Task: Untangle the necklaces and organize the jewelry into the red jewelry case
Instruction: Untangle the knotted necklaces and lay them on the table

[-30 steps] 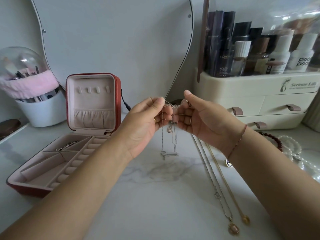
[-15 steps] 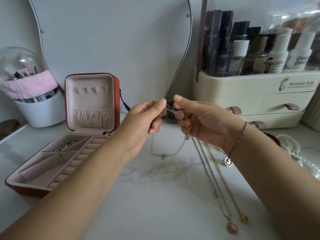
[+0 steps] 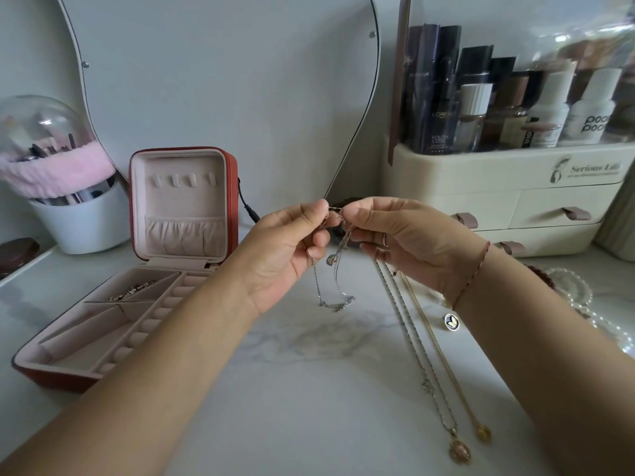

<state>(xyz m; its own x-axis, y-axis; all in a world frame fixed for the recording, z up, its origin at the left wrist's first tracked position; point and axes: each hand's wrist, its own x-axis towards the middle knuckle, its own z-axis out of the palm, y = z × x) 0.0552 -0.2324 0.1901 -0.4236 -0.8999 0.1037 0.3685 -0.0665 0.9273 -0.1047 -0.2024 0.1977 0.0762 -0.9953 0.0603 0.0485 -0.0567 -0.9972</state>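
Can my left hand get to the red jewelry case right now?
Probably yes. The red jewelry case lies open beside the left hand with nothing between, but that hand and the right hand both pinch the silver necklace, so it is not free.

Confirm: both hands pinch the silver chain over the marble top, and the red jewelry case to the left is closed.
No: the head view shows the red jewelry case open, lid upright. The left hand and right hand do pinch the silver chain over the marble top.
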